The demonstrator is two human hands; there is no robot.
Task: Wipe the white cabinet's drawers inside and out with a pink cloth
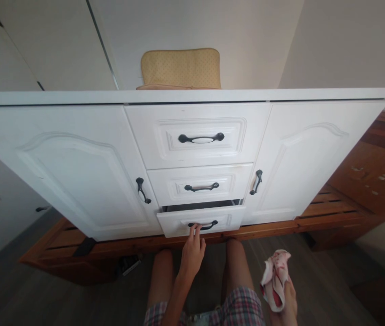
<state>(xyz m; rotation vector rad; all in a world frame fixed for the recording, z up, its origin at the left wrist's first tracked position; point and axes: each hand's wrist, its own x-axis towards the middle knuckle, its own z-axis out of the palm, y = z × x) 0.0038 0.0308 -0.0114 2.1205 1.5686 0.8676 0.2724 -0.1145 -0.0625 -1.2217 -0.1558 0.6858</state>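
My left hand (192,251) reaches forward and its fingers curl over the dark handle (203,225) of the bottom drawer (178,222) of a white cabinet (77,163). That drawer stands slightly pulled out, with a dark gap above it. My right hand (289,299) hangs low at the right beside my leg and holds a crumpled white and red cloth (275,276). The two drawers above, the top drawer (199,136) and the middle drawer (201,184), sit flush.
Two cabinet doors with dark handles flank the drawers. A yellow padded pouch (181,69) rests on the cabinet top against the wall. The cabinet sits on a wooden slatted frame (331,208). My bare legs and plaid shorts are below, over a grey floor.
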